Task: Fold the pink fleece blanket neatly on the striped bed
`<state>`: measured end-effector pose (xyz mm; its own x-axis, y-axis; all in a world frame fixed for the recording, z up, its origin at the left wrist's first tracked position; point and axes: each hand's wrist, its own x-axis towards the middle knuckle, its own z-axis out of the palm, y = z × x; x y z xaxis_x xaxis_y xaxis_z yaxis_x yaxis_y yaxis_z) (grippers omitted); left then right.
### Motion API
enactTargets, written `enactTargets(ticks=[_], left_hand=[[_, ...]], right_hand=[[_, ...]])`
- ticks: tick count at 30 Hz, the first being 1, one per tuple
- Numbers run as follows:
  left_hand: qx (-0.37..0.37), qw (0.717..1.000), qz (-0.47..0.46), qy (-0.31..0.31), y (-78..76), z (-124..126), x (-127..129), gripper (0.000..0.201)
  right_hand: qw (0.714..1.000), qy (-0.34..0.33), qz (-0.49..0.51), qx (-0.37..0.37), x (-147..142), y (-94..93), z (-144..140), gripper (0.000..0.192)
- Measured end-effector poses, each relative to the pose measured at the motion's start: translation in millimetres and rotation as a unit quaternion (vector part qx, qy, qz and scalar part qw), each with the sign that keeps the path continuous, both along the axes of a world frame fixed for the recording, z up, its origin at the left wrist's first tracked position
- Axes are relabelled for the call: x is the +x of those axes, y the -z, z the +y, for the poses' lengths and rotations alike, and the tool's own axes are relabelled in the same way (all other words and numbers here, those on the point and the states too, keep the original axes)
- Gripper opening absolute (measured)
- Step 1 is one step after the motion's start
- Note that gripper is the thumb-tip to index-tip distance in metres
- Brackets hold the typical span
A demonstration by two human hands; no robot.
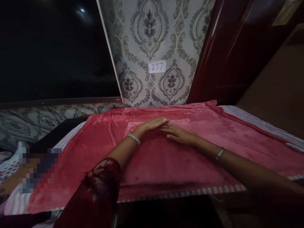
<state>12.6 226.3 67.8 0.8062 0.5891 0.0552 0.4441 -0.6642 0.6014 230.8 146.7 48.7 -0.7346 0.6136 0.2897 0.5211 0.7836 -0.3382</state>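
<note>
Overall, with the clock centred where the fingertips meet, the plush red blanket [154, 167] spreads wide and mostly flat to 3 o'clock and 9 o'clock. Its far edge, ruffled, runs along 12 o'clock close to the patterned wall [171, 41], where a white card [157, 66] reads 277. A television [54, 50] stands at 10 o'clock and a dark red panel [225, 53] between 1 and 2. Striped cloth [251, 118] shows past the blanket at 3 o'clock and again at 9; a thin striped edge borders the near side at 6, dark beneath.

The left hand [153, 124] comes in from 8 o'clock, flat, fingers straight and held together, palm down on the blanket. The right hand [178, 133], from 4 o'clock, lies nearly flat too, fingers extended with a small gap at the thumb side. Their tips touch or overlap; which, I cannot tell. Neither grips anything, and each wrist wears a bangle.

Under both hands the blanket looks soft and piled, with shaded patches, creases toward 9 o'clock and a paler, straight-edged strip [181, 122] just beside the fingertips
</note>
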Motion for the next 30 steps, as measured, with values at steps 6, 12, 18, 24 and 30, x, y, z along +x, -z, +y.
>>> enactTargets(ticks=[6,12,18,24,30], left_hand=[[0.061,0.993,0.098,-0.033,32.1,-8.2,21.8,0.053],[0.111,0.986,0.118,-0.028,30.1,-7.0,15.7,0.053],[0.161,0.976,0.139,-0.041,7.6,-19.6,26.4,0.051],[0.173,0.972,0.156,-0.029,-6.6,-34.9,52.9,0.055],[0.140,0.973,0.182,-0.033,21.2,-30.1,67.5,0.061]], right_hand=[[0.993,-0.018,-0.080,-0.091,-1.0,11.9,-81.8,0.067],[0.972,-0.120,-0.033,-0.200,8.3,-16.3,-183.4,0.065],[0.995,0.061,0.061,-0.044,24.3,-24.3,-130.8,0.058],[0.956,0.286,-0.069,0.014,36.1,9.6,-65.4,0.065],[0.952,0.296,-0.069,0.034,52.1,54.3,-74.9,0.070]])
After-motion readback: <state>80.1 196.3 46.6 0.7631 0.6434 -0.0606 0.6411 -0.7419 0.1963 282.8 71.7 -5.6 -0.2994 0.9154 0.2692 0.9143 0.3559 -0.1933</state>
